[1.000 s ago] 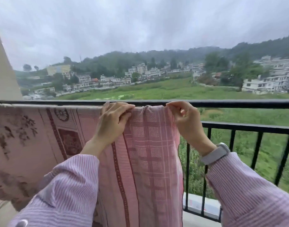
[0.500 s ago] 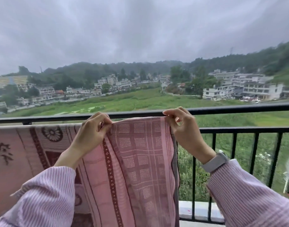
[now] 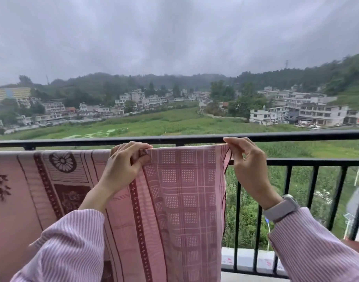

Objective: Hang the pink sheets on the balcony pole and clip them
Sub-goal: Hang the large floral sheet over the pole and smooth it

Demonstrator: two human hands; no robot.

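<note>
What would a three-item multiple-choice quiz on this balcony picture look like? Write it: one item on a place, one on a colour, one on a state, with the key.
1. Where does the right hand hold the checked pink sheet?
A. its top right corner
B. its bottom hem
C. its middle

2. What colour is the balcony railing?
A. white
B. black
C. green

3. How does the left hand meet the sheet?
A. hovers clear of it
B. lies flat on it
C. pinches its top edge

Key: 1 A, fingers grip the corner near the top rail; 2 B, rails and bars look black; 3 C, fingers and thumb curl on the fold.
</note>
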